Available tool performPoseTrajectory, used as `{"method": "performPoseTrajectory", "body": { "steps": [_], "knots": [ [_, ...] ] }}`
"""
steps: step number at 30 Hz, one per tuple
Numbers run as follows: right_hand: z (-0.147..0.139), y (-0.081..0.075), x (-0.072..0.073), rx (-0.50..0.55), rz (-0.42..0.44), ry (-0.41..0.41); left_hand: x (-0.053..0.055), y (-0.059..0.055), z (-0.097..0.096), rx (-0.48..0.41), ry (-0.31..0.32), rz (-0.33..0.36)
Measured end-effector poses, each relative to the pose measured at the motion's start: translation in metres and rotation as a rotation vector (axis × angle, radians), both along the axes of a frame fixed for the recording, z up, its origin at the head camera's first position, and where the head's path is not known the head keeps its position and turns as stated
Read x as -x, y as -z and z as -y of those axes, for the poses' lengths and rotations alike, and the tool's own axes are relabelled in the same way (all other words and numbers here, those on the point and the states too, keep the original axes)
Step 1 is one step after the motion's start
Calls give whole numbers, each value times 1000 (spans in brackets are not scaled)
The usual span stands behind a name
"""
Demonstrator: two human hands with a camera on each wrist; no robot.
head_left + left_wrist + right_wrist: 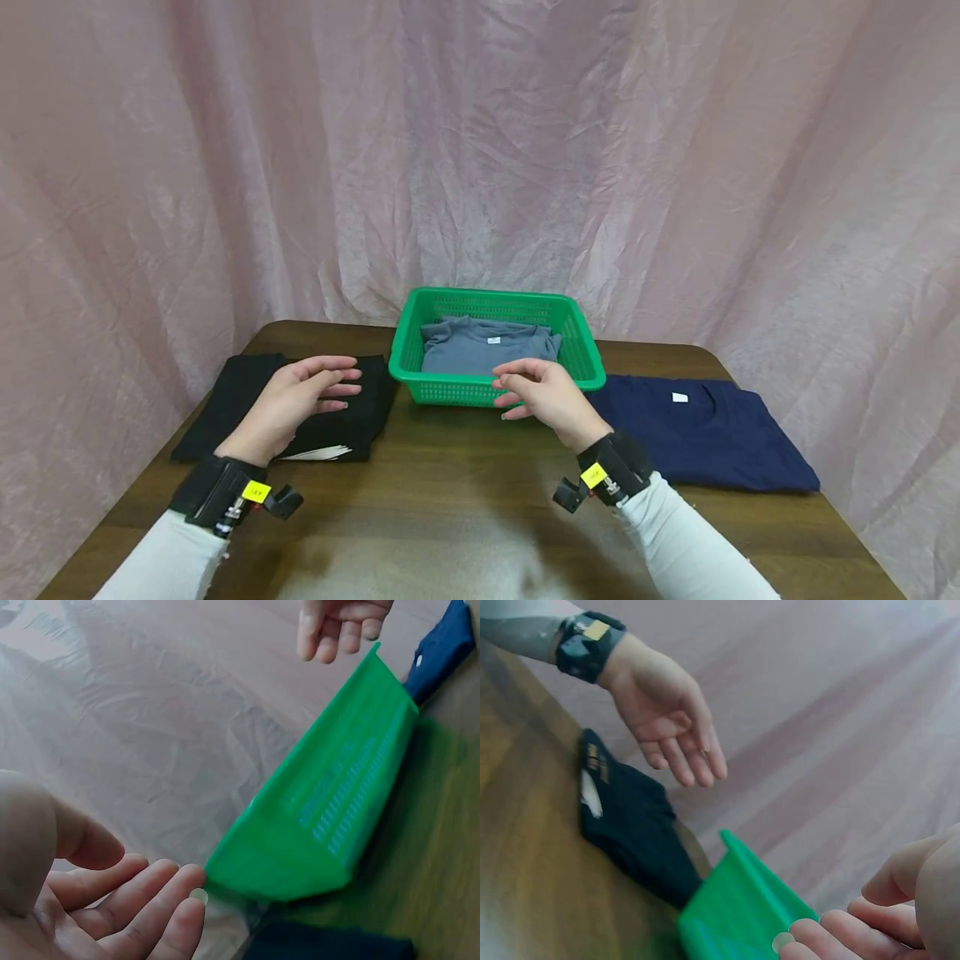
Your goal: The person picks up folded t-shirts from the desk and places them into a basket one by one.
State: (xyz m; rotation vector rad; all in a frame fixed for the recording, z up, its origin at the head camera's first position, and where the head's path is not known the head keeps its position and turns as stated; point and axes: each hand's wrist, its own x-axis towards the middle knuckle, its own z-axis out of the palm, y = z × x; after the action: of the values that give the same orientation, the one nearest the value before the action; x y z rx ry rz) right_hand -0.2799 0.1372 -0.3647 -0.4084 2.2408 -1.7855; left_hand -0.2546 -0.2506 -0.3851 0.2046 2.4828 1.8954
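My left hand (298,402) hovers above a folded black garment (341,421), its fingers loosely bent and holding nothing. On the other side, my right hand (546,398) is in the air by the front right of a green plastic basket (442,390), also holding nothing. Inside the basket lies a folded grey T-shirt (465,354) with a white neck label. A folded navy T-shirt (720,442) is on the table at the right, near my right wrist. In the left wrist view, the fingertips of my left hand (112,900) appear beside the basket (322,810).
The brown wooden table (420,517) has rounded far corners. A pink curtain (487,150) hangs behind and around it. White print shows on the black garment's near edge. Each wrist carries a black strap with a small camera.
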Motion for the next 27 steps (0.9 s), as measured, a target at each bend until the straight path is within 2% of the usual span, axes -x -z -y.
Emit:
{"method": "performPoseTrajectory", "body": {
  "steps": [9, 13, 17, 21, 24, 27],
  "knots": [
    [33, 24, -11, -10, 34, -111, -14, 26, 44, 64, -64, 24],
    [49, 33, -10, -26, 43, -134, -14, 37, 68, 90, -90, 48],
    [63, 47, -8, -40, 62, -153, -11, 50, 92, 77, -133, 90],
    [78, 62, -8, -65, 88, -144, -12, 59, 114, 94, -189, 115],
    [90, 69, -7, -67, 106, -121, -12, 60, 127, 145, -246, 95],
    [102, 73, -4, -56, 110, -104, -11, 61, 136, 208, -331, 64]
  ]
}}
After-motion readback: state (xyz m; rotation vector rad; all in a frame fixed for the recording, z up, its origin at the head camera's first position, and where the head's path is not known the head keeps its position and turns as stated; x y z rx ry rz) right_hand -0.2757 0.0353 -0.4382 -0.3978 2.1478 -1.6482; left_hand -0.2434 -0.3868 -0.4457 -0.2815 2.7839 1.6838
